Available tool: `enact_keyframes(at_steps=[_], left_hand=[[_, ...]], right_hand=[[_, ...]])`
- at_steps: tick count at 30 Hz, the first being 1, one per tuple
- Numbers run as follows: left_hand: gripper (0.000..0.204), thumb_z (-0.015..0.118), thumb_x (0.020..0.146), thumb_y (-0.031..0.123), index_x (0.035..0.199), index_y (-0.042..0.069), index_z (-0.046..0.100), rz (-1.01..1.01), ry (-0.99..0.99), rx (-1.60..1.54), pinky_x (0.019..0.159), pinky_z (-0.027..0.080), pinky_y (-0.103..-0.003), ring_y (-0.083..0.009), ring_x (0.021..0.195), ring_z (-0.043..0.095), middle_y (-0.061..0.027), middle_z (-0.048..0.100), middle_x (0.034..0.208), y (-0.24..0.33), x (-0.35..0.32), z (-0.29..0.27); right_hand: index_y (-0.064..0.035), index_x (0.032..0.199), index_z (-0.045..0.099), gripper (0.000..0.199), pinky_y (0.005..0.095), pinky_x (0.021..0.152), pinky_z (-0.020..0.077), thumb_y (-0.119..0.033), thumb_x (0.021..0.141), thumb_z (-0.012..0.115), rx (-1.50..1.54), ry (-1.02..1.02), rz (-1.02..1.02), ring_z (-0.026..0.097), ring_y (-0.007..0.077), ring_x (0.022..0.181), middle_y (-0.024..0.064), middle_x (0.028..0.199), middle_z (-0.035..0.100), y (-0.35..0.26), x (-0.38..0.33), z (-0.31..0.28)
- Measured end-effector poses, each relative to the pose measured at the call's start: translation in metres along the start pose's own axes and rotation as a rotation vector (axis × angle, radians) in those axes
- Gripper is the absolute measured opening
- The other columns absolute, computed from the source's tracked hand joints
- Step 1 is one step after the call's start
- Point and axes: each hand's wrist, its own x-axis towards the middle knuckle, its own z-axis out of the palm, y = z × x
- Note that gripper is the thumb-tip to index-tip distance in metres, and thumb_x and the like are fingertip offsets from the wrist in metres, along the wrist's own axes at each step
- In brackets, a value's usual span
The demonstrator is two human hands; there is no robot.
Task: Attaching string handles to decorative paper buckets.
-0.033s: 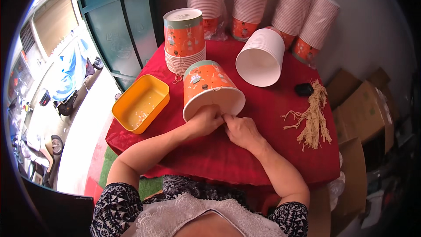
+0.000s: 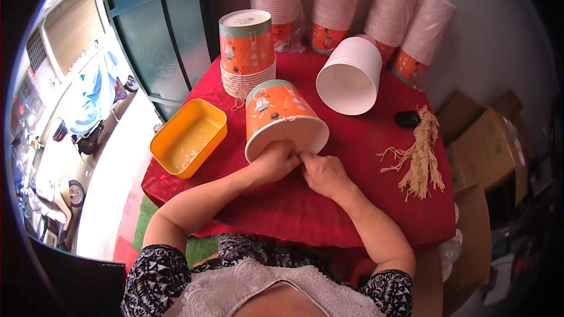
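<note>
An orange paper bucket (image 2: 276, 105) with a green band and printed figures lies tilted on the table, its white mouth facing me. A short bit of beige cord (image 2: 289, 119) shows at its upper rim. My left hand (image 2: 276, 159) reaches into the mouth with its fingers curled, the tips hidden. Against it at the lower rim, my right hand (image 2: 322, 173) is closed in a pinch. What the two hands hold between them is too small to make out. A bundle of beige cords (image 2: 420, 158) lies to the right.
A yellow tray (image 2: 214, 136) with small white bits stands left. Behind are an upside-down bucket stack (image 2: 247, 53), white buckets lying on their side (image 2: 352, 61) and tall wrapped stacks (image 2: 390, 9). A small black object (image 2: 406, 119) lies by the cords. Cardboard (image 2: 484, 147) is right of the red-covered table (image 2: 364, 217).
</note>
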Motion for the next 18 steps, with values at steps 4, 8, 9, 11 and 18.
enact_keyframes(at_steps=[4,8,9,11,18], left_hand=[[0.017,0.061,0.087,0.013,0.082,-0.003,0.062,0.007,0.005,-0.093,0.054,0.048,-0.033,-0.019,0.057,0.06,-0.0098,0.059,0.064,0.0,0.0,0.0],[0.018,0.056,0.09,0.009,0.084,-0.006,0.063,-0.208,-0.11,-0.36,0.049,0.051,-0.03,-0.0171,0.056,0.063,-0.0098,0.061,0.065,0.0,-0.001,-0.002],[0.016,0.057,0.089,0.009,0.085,-0.006,0.062,-0.179,-0.091,-0.405,0.05,0.051,-0.03,-0.0175,0.056,0.063,-0.0101,0.062,0.067,-0.003,-0.003,-0.001],[0.015,0.058,0.089,0.008,0.087,-0.006,0.062,-0.15,-0.07,-0.456,0.05,0.052,-0.03,-0.0179,0.057,0.063,-0.0104,0.063,0.068,-0.008,-0.005,0.002],[0.012,0.063,0.083,0.003,0.091,-0.005,0.063,-0.088,-0.085,-0.385,0.054,0.052,-0.03,-0.0181,0.061,0.064,-0.0117,0.065,0.077,0.004,-0.011,-0.001]], right_hand=[[-0.0036,0.097,0.057,0.013,0.0466,0.053,0.0534,-0.004,0.085,0.057,0.1,0.068,-0.03,0.066,0.0381,0.063,0.0183,0.072,0.065,0.006,0.001,-0.006],[-0.0004,0.103,0.059,0.021,0.0418,0.059,0.0542,0.003,0.082,0.062,0.184,0.296,-0.109,0.067,0.0351,0.07,0.0179,0.081,0.066,-0.002,0.009,-0.024],[0.0007,0.102,0.059,0.022,0.0405,0.06,0.0542,0.006,0.081,0.063,0.193,0.351,-0.14,0.067,0.0344,0.069,0.0174,0.083,0.067,-0.007,0.011,-0.03],[0.0014,0.101,0.06,0.022,0.0399,0.06,0.054,0.009,0.081,0.062,0.195,0.368,-0.151,0.066,0.0332,0.07,0.0165,0.084,0.066,-0.012,0.013,-0.032],[0.0006,0.104,0.061,0.027,0.0368,0.067,0.0574,0.009,0.078,0.063,0.098,0.437,-0.318,0.065,0.0291,0.082,0.0126,0.093,0.059,-0.021,0.011,-0.029]])
